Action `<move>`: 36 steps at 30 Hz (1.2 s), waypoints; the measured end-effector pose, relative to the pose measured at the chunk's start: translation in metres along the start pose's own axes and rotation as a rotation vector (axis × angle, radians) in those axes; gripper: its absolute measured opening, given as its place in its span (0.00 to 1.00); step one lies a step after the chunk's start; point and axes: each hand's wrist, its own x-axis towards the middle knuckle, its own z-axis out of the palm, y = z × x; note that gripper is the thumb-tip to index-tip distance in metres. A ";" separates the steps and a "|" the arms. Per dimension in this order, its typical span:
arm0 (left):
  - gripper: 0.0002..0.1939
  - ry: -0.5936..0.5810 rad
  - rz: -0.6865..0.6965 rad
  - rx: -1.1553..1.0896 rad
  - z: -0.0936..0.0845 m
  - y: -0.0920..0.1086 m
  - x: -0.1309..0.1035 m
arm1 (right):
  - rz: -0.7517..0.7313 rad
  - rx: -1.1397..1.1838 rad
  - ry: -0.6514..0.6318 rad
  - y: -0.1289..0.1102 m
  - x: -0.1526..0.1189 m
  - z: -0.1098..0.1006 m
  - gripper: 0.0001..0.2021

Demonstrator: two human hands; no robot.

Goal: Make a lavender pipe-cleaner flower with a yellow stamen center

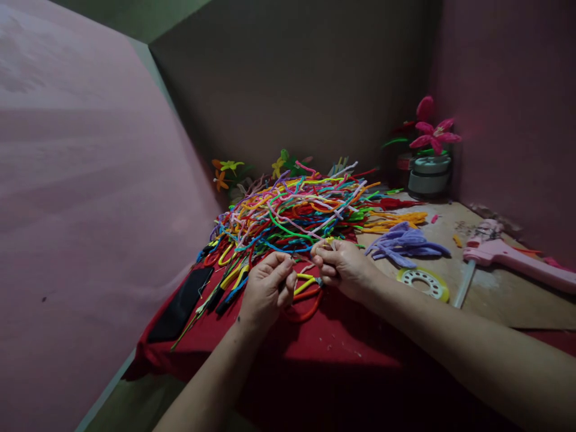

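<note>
My left hand point(269, 285) is closed in a pinch above the red cloth point(342, 342); what sits between its fingertips is too small to make out. To its right, my right hand point(344, 267) pinches a small yellow piece point(330, 241) between thumb and forefinger. The two hands are a short gap apart. Behind them lies a big tangled heap of colourful pipe cleaners point(297, 207). Scissors with red and yellow handles point(308, 306) lie on the cloth between and below the hands, partly covered.
A black phone-like object point(180, 306) and pliers point(229, 282) lie at left. On the board at right are purple pieces point(405, 243), a tape roll point(423, 284) and a pink glue gun point(517, 258). A pink flower point(435, 135) stands behind.
</note>
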 end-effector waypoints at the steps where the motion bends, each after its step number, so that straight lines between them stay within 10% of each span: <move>1: 0.06 0.012 0.021 -0.011 0.002 0.000 0.001 | -0.003 -0.003 -0.002 0.000 0.000 0.000 0.09; 10: 0.08 -0.384 -0.208 -0.226 -0.005 -0.001 -0.003 | -0.076 -0.042 0.028 -0.017 0.003 -0.007 0.09; 19: 0.11 0.057 -0.050 0.122 -0.004 0.012 0.004 | -0.052 -0.076 0.030 -0.005 0.004 -0.006 0.09; 28: 0.07 0.038 0.054 -0.119 -0.001 0.008 0.012 | -0.034 -0.086 -0.006 -0.003 -0.002 0.003 0.08; 36: 0.07 0.213 0.319 0.351 0.005 0.003 0.031 | -0.045 -0.091 0.026 -0.002 -0.002 0.004 0.07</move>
